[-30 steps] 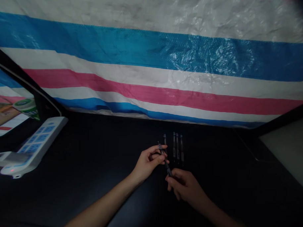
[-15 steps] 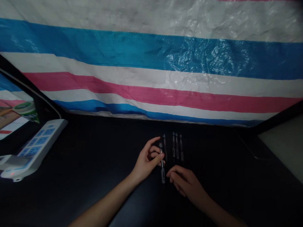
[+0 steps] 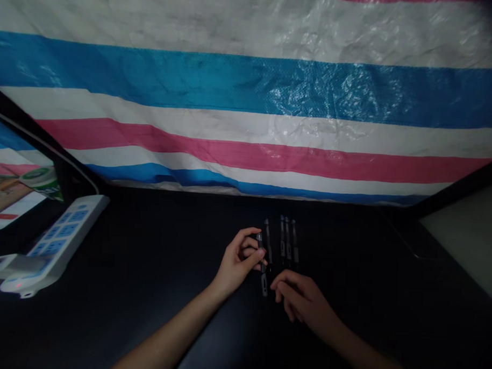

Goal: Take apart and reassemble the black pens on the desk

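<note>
A slim dark pen [image 3: 264, 285] with a clear barrel stands out from my left hand [image 3: 239, 262], its grey clip end toward me. Thumb and fingers pinch the barrel, and the index finger reaches to its far end. Just right of that clip end is my right hand [image 3: 298, 295], its fingers curled and the thumb against the index finger. Whether anything small is between them is hidden. Beyond the hands, one similar pen [image 3: 268, 240] lies beside my left fingertips. Three more pens [image 3: 289, 240] lie side by side to its right.
All this is on a black tabletop [image 3: 167, 241]. A white power strip [image 3: 73, 229] with blue sockets lies at the left, a plug in its near end. Behind the left frame bar stands a green-and-white tub [image 3: 42, 181]. Striped plastic sheeting [image 3: 249, 88] hangs at the back.
The pen in my left hand has shifted slightly, and the index finger has come down onto its far end. My right hand stays in nearly the same place.
</note>
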